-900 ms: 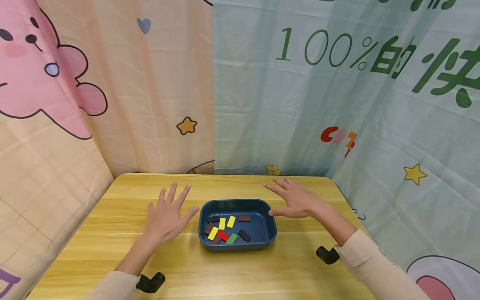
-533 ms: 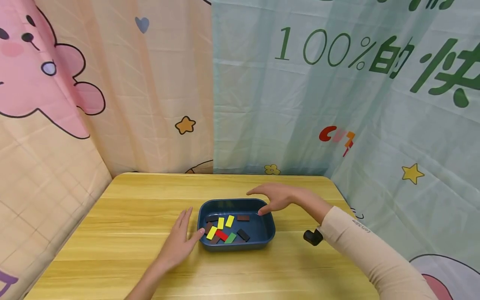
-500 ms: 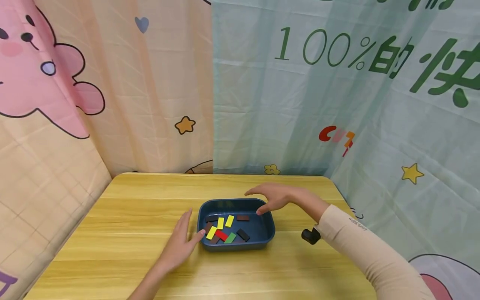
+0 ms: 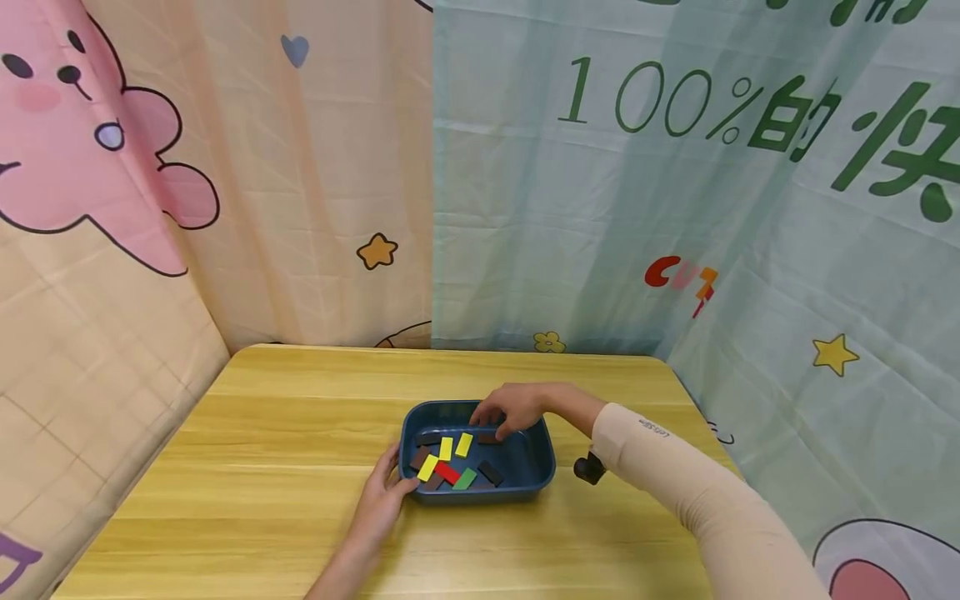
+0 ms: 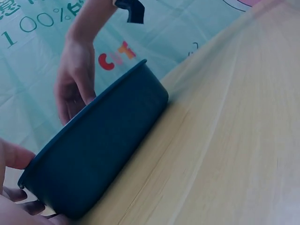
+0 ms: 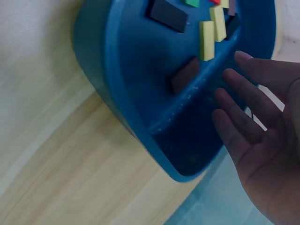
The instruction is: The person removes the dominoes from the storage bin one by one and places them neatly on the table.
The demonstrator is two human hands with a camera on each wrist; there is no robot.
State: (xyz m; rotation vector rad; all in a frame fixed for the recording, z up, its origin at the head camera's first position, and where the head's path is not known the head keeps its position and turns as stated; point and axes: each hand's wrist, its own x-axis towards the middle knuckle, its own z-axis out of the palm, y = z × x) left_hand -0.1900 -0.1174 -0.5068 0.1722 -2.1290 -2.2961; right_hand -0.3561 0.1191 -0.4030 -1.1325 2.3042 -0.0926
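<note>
A dark blue rectangular plastic box (image 4: pixel 487 497) sits on the table with several small flat blocks lying loose inside. Among them are yellow blocks (image 4: pixel 446 448), a red block (image 4: pixel 447 473), a green block (image 4: pixel 464 478), a black block (image 4: pixel 491 473) and a brown block (image 6: pixel 185 75). My left hand (image 4: pixel 378 500) grips the box's left end, thumb at the rim and fingers along the outer wall. Over the far side of the box reaches my right hand (image 4: pixel 517 407), fingers bent a little and apart, above the brown block. In the right wrist view that hand holds nothing.
The box stands on a wooden table (image 4: pixel 285 433). Printed curtains (image 4: pixel 510 208) hang behind the table and at both sides. A black wrist mount (image 4: pixel 589 468) sits under the right sleeve (image 4: pixel 675 467).
The spread hands have come inward from both sides. The left hand has moved right and taken hold of the box's left end; the right hand has moved left and over the box.
</note>
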